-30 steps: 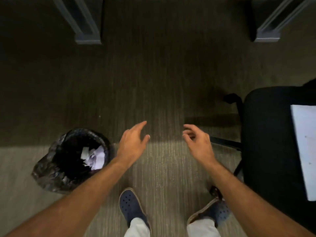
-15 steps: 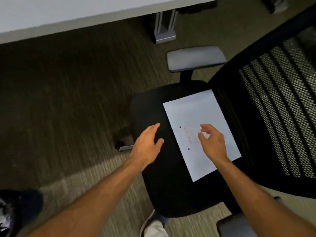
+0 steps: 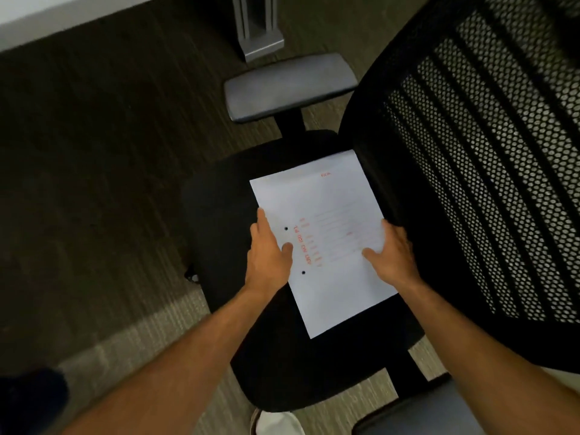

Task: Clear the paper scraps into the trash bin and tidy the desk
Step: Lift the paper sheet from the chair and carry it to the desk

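A white paper sheet [image 3: 326, 199] with red print and two punched holes lies flat on the black seat [image 3: 219, 215] of an office chair. My left hand [image 3: 268, 255] is at the sheet's left edge, thumb pressed on top and fingers along the edge. At the right edge is my right hand [image 3: 392, 255], thumb on the paper and fingers curled over the rim. Both hands pinch the sheet. No trash bin can be made out for certain in this view.
The chair's mesh backrest [image 3: 470, 152] rises on the right, with a grey armrest [image 3: 288, 86] beyond the seat and another [image 3: 423, 412] near me. A white desk edge [image 3: 47, 14] and its metal leg [image 3: 257, 29] are at the top. Carpet covers the left. A dark shape [image 3: 31, 400] sits lower left.
The view turned from the bin on the floor to the chair. Both hands moved forward from hovering over the sheet and now grip its two side edges.
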The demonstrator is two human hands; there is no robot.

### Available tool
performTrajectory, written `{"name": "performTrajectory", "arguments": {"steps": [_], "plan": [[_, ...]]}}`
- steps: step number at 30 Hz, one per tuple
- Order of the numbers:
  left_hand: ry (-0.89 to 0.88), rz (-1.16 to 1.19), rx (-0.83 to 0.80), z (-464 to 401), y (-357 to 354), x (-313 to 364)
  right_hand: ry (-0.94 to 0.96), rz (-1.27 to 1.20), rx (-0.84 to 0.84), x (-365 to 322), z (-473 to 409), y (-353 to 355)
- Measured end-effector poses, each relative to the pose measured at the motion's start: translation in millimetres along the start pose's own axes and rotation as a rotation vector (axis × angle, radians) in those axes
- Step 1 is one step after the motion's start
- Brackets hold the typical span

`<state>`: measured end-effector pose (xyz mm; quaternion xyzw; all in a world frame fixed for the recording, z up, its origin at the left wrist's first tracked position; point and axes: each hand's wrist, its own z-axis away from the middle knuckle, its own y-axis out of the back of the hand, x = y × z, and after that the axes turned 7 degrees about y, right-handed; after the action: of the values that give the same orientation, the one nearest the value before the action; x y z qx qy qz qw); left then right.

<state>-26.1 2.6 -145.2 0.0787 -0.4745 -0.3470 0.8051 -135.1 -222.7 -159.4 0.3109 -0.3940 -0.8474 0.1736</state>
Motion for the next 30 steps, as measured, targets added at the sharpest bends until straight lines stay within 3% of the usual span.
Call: {"name": "performTrajectory", "arguments": {"steps": [3,6,9,14,22,30], "plan": [[0.077,0.118,-0.034,5.3,5.3,-6.0,-0.033,-0.043,-0.011,-9.2,7.0,-2.5],[0.109,0.119,-0.053,12.1,23.8,-12.7,-0.072,-0.254,-0.028,-21.7,24.2,-7.1],[0.100,0.129,-0.022,19.9,61.0,-17.3,-0.133,-0.387,-0.049,-41.2,48.5,-9.5],[0.118,0.186,0.006,50.9,145.1,-20.0,-0.054,-0.455,-0.059,-100.5,108.2,-9.2],[0.036,0.194,-0.001,137.7,335.3,-9.2,0.132,-0.550,-0.024,-239.9,230.0,17.3],[-0.074,0.196,0.181,246.1,585.4,62.0,0.322,-0.698,-0.061,-467.0,357.6,94.2]]}}
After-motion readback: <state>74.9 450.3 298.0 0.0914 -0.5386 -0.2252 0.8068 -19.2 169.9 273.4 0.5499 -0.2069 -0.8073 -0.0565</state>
